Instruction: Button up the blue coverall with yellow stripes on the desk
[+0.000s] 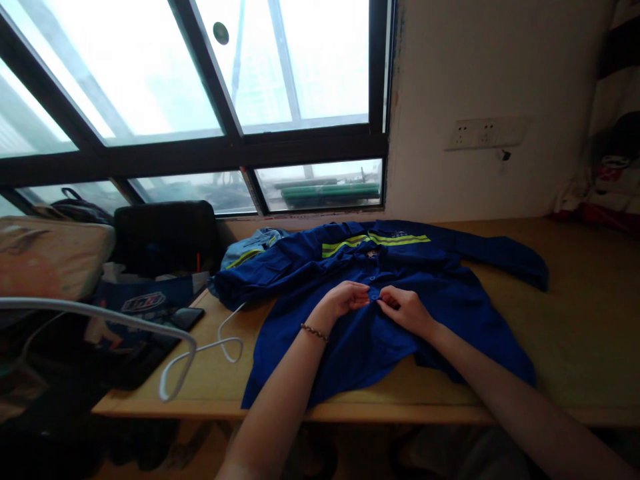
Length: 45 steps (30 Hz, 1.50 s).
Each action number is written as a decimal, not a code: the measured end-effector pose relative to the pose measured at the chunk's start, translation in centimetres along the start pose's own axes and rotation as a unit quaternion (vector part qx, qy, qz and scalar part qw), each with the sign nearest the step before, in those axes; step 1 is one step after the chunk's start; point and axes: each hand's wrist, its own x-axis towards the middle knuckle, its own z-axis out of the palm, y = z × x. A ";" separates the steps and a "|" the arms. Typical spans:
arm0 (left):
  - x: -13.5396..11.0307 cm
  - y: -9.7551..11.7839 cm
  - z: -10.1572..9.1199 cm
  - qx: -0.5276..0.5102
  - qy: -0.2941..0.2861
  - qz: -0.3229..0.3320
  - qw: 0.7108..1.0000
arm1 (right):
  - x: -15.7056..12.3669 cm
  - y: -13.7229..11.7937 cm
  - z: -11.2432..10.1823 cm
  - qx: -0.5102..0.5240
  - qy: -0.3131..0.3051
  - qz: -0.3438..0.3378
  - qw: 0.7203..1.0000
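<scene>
A dark blue work shirt (440, 293) with yellow-green and grey stripes across its chest lies spread on the wooden table (580, 347), its hem toward me. At the middle of its front, my left hand (347, 297) and my right hand (403, 307) meet around a button (375, 297). Both hands pinch the cloth of the button front between thumb and fingers. Another button (372, 278) shows just above them. A beaded bracelet (315, 332) circles my left wrist. The fingertips partly cover the cloth they grip.
Lighter blue clothing (255, 245) lies beneath the left sleeve side. A white cable (190, 347) loops over the table's left edge near a dark phone (187, 317). Bags and a black chair back (165, 230) stand at left. Behind are a window (300, 67) and a wall socket (487, 132).
</scene>
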 end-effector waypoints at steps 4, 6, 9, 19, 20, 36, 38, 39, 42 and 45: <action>-0.2 0.2 0.1 -0.007 0.006 -0.009 1.000 | 0.0 0.2 0.1 0.007 0.006 0.004 1.000; -0.2 0.2 0.2 -0.005 0.008 -0.014 1.000 | 0.0 0.3 0.2 0.009 0.012 0.002 1.000; -0.1 0.2 0.2 -0.004 0.015 -0.021 1.000 | 0.0 0.3 0.2 0.000 0.019 -0.035 0.999; 0.9 -0.4 0.2 0.022 0.066 0.013 0.998 | 0.1 0.1 -0.2 -0.034 0.017 -0.035 0.999; 1.0 -0.5 0.2 0.026 0.072 0.020 0.997 | 0.1 0.0 -0.1 -0.025 0.017 -0.027 0.999; 0.8 -0.9 -0.1 0.018 -0.016 0.000 1.000 | 0.0 1.0 0.5 -0.043 -0.023 0.030 0.998; 0.8 -0.8 -0.4 0.006 -0.032 -0.015 0.999 | 0.1 1.1 0.2 -0.078 -0.066 -0.008 0.995; 0.8 -0.7 -0.6 0.000 -0.037 -0.020 0.999 | 0.1 1.2 0.1 -0.097 -0.089 -0.029 0.991; 0.8 -0.6 -1.0 -0.016 -0.059 -0.025 0.998 | 0.1 1.3 0.0 -0.153 -0.136 -0.066 0.977; 0.9 -0.6 -1.3 -0.024 -0.082 -0.022 0.996 | 0.1 1.1 0.0 -0.192 -0.142 -0.072 0.968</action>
